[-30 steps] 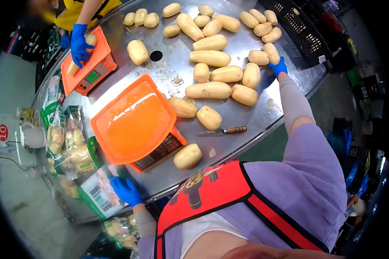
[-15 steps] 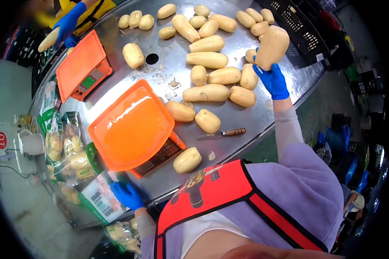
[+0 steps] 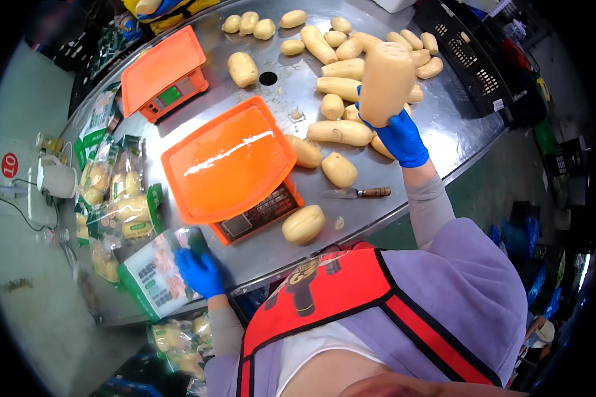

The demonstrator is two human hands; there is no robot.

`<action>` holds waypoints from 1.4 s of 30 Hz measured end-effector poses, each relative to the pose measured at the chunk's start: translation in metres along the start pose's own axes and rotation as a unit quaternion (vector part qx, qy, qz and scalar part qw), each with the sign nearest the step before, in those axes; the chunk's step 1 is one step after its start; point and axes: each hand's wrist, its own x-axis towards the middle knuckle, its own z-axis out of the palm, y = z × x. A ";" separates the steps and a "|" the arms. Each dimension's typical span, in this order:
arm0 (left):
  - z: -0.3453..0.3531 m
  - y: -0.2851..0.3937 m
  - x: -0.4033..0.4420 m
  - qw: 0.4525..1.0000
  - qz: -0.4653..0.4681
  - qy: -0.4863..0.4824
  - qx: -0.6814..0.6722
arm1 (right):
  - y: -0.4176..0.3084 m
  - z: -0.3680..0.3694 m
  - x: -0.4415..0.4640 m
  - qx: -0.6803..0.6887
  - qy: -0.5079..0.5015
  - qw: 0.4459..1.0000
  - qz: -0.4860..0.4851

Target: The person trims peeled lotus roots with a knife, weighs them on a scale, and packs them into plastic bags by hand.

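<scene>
My right hand (image 3: 402, 137), in a blue glove, is wrapped round the lower end of a large, cream-coloured lotus root (image 3: 387, 83) and holds it upright above the table. Behind and below it lie several lotus root pieces (image 3: 340, 133). My left hand (image 3: 200, 272), also gloved in blue, rests with its fingers apart on a printed packaging bag (image 3: 155, 274) at the table's near left edge. Between my hands stands an orange weighing scale (image 3: 228, 162) with nothing on its pan. Near its right side lie a lotus root (image 3: 304, 224) and a wooden-handled knife (image 3: 357, 193).
A second orange scale (image 3: 165, 73) stands farther back left. Filled clear bags (image 3: 127, 212) lie along the left edge. Black crates (image 3: 467, 63) stand at the right back edge. A round hole (image 3: 268, 79) pierces the metal table. A co-worker's yellow garment (image 3: 159, 23) shows at the top.
My right hand has brought the lotus root left and nearer to me. My left hand has shifted up onto the packaging bag. The whole view has shifted a little.
</scene>
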 end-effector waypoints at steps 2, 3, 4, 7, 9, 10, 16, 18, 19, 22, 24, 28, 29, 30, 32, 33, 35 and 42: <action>0.002 -0.006 -0.002 1.000 -0.012 -0.006 0.003 | 0.022 0.009 -0.005 -0.114 0.002 0.993 0.012; 0.003 -0.004 -0.001 1.000 -0.010 -0.007 -0.004 | 0.030 0.013 -0.007 -0.175 0.005 0.984 0.014; 0.004 -0.002 -0.002 1.000 -0.007 -0.008 -0.008 | 0.043 0.022 -0.007 -0.179 0.009 0.984 0.012; 0.001 -0.003 0.001 1.000 -0.012 -0.016 -0.015 | 0.104 0.084 0.010 -0.330 0.021 0.933 -0.140; 0.003 -0.006 -0.002 1.000 -0.012 -0.013 -0.009 | 0.119 0.118 0.017 -0.500 0.013 0.846 -0.183; 0.005 -0.010 -0.003 1.000 -0.006 -0.010 -0.014 | 0.125 0.136 0.017 -0.554 0.016 0.816 -0.163; 0.007 -0.015 -0.004 1.000 0.005 0.001 -0.027 | 0.146 0.184 -0.011 -0.669 0.053 0.732 -0.123; 0.007 -0.015 -0.003 1.000 0.004 -0.003 -0.027 | 0.145 0.185 -0.020 -0.645 0.072 0.746 -0.150; 0.007 -0.015 -0.003 1.000 0.000 -0.011 -0.025 | 0.144 0.182 -0.024 -0.620 0.088 0.760 -0.173; 0.006 -0.014 -0.003 1.000 -0.001 -0.020 -0.024 | 0.154 0.142 -0.038 -0.570 0.097 0.779 -0.245; 0.008 -0.016 -0.004 1.000 -0.002 -0.018 -0.020 | 0.144 0.115 -0.058 -0.548 0.127 0.790 -0.245; 0.013 -0.020 -0.006 1.000 0.004 -0.023 0.000 | 0.130 0.047 -0.099 -0.583 0.219 0.762 -0.175; 0.013 -0.019 -0.005 1.000 0.006 -0.024 -0.001 | 0.138 0.020 -0.107 -0.611 0.245 0.735 -0.164; 0.012 -0.020 -0.006 1.000 0.013 -0.024 -0.009 | 0.138 0.001 -0.116 -0.617 0.268 0.727 -0.139; 0.014 -0.022 -0.007 0.999 0.020 -0.026 -0.014 | 0.129 -0.028 -0.128 -0.604 0.301 0.732 -0.099; 0.018 -0.023 -0.007 0.999 0.029 -0.020 -0.008 | 0.131 -0.049 -0.132 -0.599 0.318 0.729 -0.092; 0.013 -0.022 -0.006 0.999 0.012 -0.026 -0.020 | 0.130 -0.067 -0.138 -0.590 0.341 0.728 -0.072; 0.010 -0.016 -0.005 1.000 0.010 -0.013 -0.003 | 0.136 -0.075 -0.132 -0.599 0.298 0.741 -0.053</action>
